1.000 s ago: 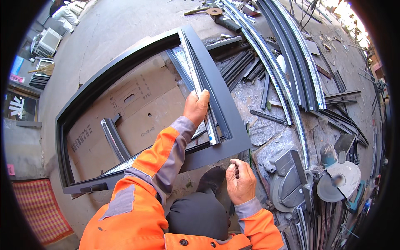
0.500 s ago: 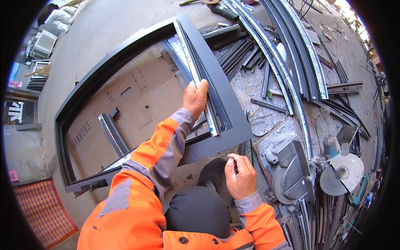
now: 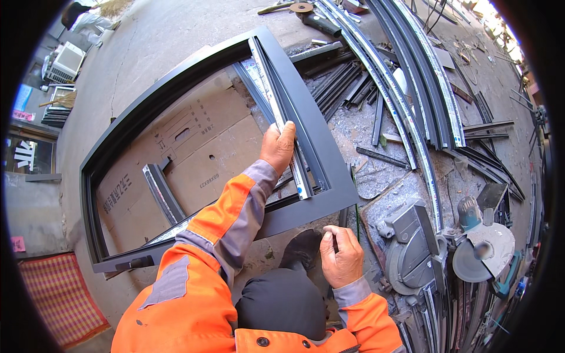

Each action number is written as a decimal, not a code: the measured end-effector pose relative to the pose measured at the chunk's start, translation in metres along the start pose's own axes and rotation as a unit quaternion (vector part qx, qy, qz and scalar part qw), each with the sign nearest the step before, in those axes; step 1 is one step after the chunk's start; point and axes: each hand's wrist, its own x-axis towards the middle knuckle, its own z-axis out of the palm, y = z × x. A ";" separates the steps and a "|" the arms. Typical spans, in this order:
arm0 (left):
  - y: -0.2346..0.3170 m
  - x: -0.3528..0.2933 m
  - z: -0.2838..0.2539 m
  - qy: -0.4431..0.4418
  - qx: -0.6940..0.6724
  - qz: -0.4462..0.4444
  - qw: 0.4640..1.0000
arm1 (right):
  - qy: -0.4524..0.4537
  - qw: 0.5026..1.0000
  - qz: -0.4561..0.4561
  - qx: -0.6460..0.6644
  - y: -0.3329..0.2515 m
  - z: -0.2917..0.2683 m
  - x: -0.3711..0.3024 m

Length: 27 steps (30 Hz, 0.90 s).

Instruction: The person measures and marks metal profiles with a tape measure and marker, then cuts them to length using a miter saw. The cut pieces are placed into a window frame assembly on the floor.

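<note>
A large dark grey metal window frame (image 3: 342, 176) with one curved side lies in front of me. Inside its right end, my left hand (image 3: 278, 148) grips a narrow metal strip (image 3: 266, 85) faced with white film, thumb on top. This strip slants along the frame's right side, its near end by the near right corner. Off the frame, just beyond that corner, my right hand (image 3: 342, 257) is closed with thumb and fingers curled together; whatever it may hold is hidden. A short dark profile piece (image 3: 163, 194) lies within the frame, over flattened cardboard (image 3: 200, 138).
A cut-off saw (image 3: 415, 247) with a bare grey disc (image 3: 482, 250) stands at right. Long curved profiles (image 3: 421, 70) and dark offcuts (image 3: 341, 82) lie beyond the frame. A checked cloth (image 3: 62, 294) is at lower left. Another person (image 3: 88, 23) is at far left.
The view has shifted slightly, so the frame and strip appear a little lower. My left hand keeps its grip on the strip; my right hand stays closed near the corner.
</note>
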 end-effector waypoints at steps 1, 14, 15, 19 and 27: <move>0.000 -0.001 0.000 -0.002 -0.001 0.002 1.000 | 0.000 1.000 -0.001 0.001 0.000 0.000 0.000; -0.002 0.013 0.016 -0.040 -0.010 0.062 0.997 | 0.008 1.000 0.010 0.009 0.001 -0.005 0.000; -0.004 0.014 0.012 -0.042 0.014 0.049 0.998 | 0.005 1.000 0.010 0.012 0.001 -0.005 0.000; 0.010 0.008 0.020 -0.046 0.018 0.054 0.997 | 0.006 1.000 0.018 0.006 0.004 -0.009 0.001; 0.014 0.012 0.030 0.010 0.114 0.044 0.992 | 0.036 0.999 0.039 -0.002 0.011 -0.015 0.015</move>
